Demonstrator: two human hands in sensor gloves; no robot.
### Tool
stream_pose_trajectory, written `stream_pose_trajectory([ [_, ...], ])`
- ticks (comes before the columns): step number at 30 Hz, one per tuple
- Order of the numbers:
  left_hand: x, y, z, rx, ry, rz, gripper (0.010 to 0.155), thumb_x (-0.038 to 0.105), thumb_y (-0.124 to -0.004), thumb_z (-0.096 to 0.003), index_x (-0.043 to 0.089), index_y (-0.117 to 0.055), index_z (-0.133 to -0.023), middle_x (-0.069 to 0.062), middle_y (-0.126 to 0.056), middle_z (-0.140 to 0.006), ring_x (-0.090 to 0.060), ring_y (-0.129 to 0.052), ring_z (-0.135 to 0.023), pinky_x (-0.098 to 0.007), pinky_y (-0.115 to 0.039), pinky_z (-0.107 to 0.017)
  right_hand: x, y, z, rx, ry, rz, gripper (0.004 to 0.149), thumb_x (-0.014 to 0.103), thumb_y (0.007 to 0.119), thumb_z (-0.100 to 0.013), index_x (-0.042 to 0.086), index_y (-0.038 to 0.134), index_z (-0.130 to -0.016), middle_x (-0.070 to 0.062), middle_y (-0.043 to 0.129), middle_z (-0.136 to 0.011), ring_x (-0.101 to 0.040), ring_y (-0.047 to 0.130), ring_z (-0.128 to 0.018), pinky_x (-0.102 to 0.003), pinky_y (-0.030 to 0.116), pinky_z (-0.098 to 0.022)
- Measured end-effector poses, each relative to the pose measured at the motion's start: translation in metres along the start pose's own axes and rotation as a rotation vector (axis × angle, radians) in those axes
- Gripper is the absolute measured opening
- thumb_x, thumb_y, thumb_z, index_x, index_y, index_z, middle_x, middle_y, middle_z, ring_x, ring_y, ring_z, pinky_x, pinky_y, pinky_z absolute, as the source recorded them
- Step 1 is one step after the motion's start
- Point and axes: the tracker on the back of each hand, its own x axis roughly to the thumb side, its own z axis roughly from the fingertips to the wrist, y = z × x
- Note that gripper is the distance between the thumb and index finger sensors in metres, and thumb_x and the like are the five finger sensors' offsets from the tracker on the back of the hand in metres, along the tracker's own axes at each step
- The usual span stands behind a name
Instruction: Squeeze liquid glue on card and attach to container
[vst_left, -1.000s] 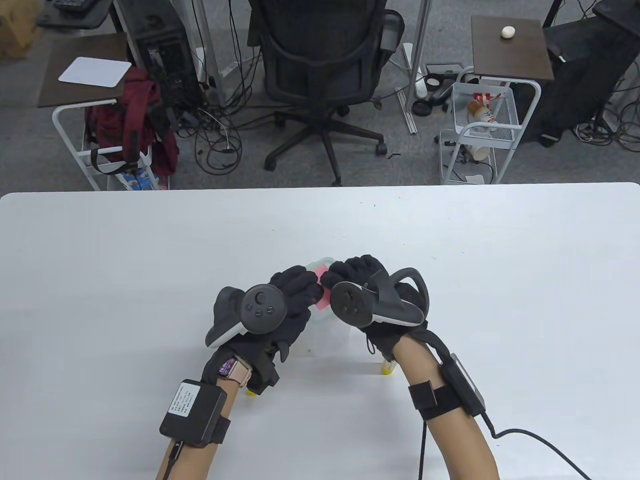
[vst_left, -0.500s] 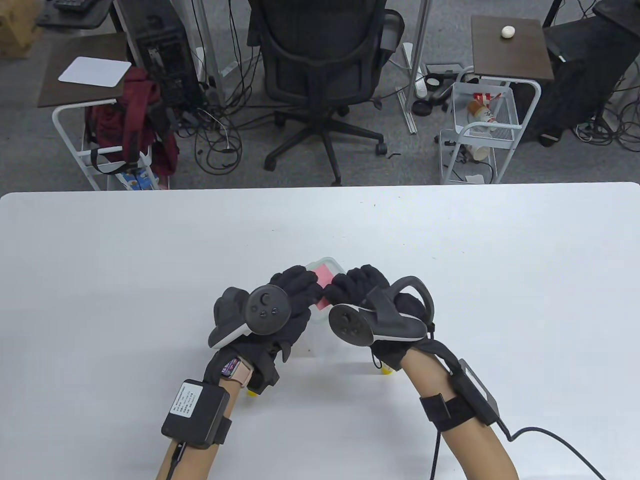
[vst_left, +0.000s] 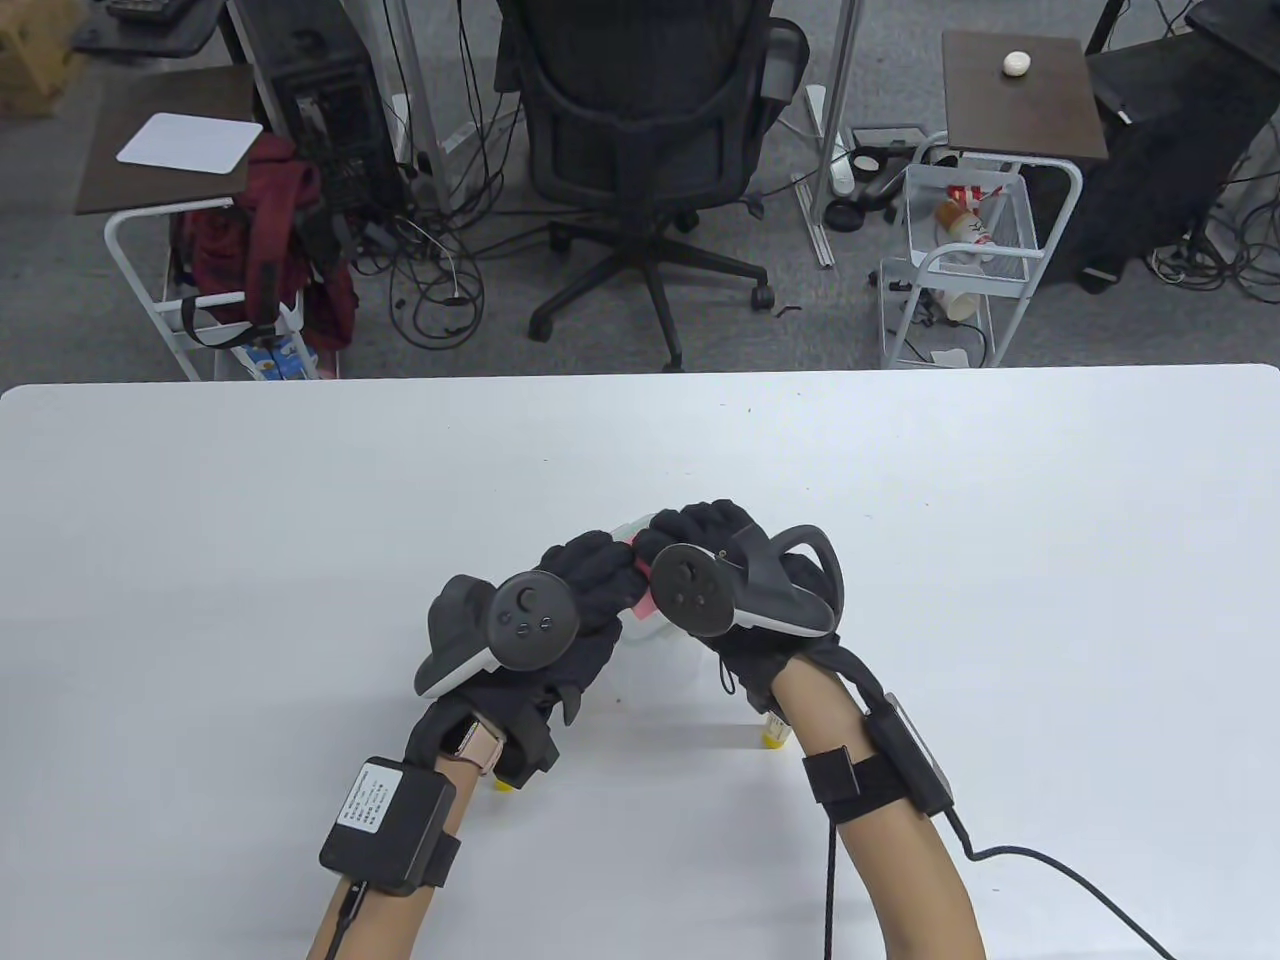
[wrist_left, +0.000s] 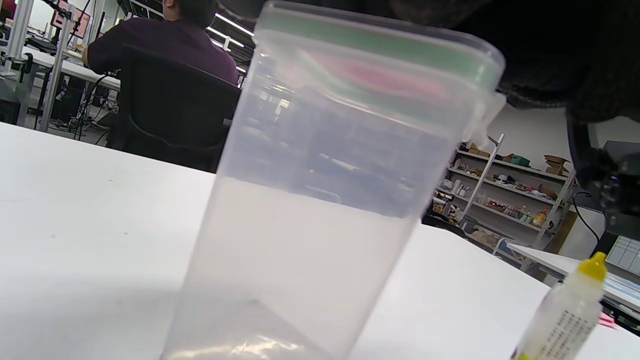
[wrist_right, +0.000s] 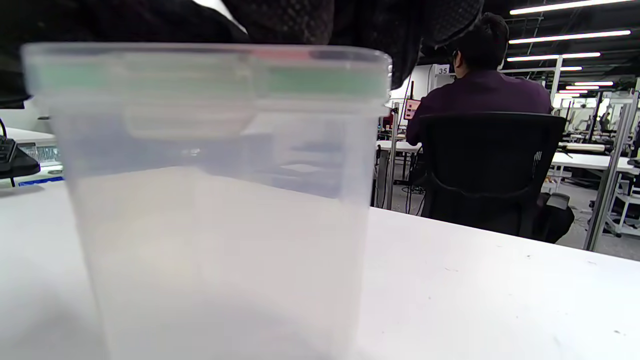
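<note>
- The white table is seen to extend well beyond the work on the left, right and far sides; its far edge runs straight, with rounded corners.
- A tall translucent container is stood upright on the table near the front centre, closed by a clear lid with a green seal. Nothing is seen inside it.
- A pink card is laid on the lid; only slivers are exposed between the gloves, and its full outline cannot be made out.
- The left hand is rested on the lid's left side, fingers curled over it. How firmly it is gripped cannot be told.
- The right hand is pressed fingers-down on the card and lid; the fingertips are hidden by the tracker.
- A glue bottle with a yellow cap is stood just beside the container, largely hidden under the right wrist in the table view.
- A second yellow-tipped item is mostly covered by the left wrist; it cannot be identified.
</note>
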Motion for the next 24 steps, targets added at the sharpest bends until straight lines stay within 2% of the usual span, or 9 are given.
stream_pose_trajectory([
  [6,0.0,0.0,0.0,0.002,0.004,-0.01,0.049,0.045,-0.064,-0.0434,0.042,-0.071,-0.092,0.02,-0.066,-0.112,-0.008,-0.058,-0.116,-0.031,-0.051,-0.088,0.008,-0.007,0.021,0.011,-0.087,0.104,0.042,0.02,0.067,-0.058,0.016,0.071,-0.1,-0.007,0.072,-0.106,-0.035,0.074,-0.097,-0.052,0.057,-0.08],
  [11,0.001,0.0,0.0,0.006,0.005,-0.014,0.05,0.045,-0.064,-0.0432,0.042,-0.07,-0.093,0.02,-0.066,-0.112,-0.008,-0.059,-0.115,-0.031,-0.052,-0.088,0.007,-0.009,0.033,0.022,-0.122,0.098,0.041,0.02,0.067,-0.058,0.017,0.072,-0.098,-0.007,0.073,-0.106,-0.034,0.076,-0.096,-0.052,0.059,-0.079],
  [15,-0.001,-0.001,0.0,0.005,-0.002,0.009,0.05,0.045,-0.065,-0.043,0.041,-0.071,-0.093,0.02,-0.066,-0.112,-0.008,-0.058,-0.116,-0.032,-0.051,-0.088,0.004,-0.009,0.023,0.013,-0.094,0.037,0.039,0.019,0.067,-0.058,0.018,0.075,-0.096,-0.006,0.075,-0.104,-0.035,0.075,-0.096,-0.053,0.057,-0.079],
  [17,-0.001,-0.001,0.0,0.006,-0.003,0.012,0.05,0.045,-0.065,-0.043,0.041,-0.071,-0.093,0.019,-0.066,-0.113,-0.008,-0.058,-0.116,-0.032,-0.051,-0.088,0.005,-0.008,0.016,0.008,-0.064,0.064,0.039,0.019,0.067,-0.058,0.019,0.074,-0.096,-0.005,0.074,-0.105,-0.034,0.074,-0.097,-0.052,0.056,-0.08],
  [24,-0.001,-0.001,0.0,0.007,-0.012,0.014,0.051,0.045,-0.065,-0.0431,0.041,-0.07,-0.093,0.019,-0.065,-0.113,-0.008,-0.058,-0.116,-0.032,-0.051,-0.088,0.005,0.0,-0.008,0.036,0.024,0.052,0.043,0.02,0.065,-0.06,0.018,0.066,-0.103,-0.007,0.065,-0.112,-0.035,0.067,-0.102,-0.053,0.05,-0.083],
])
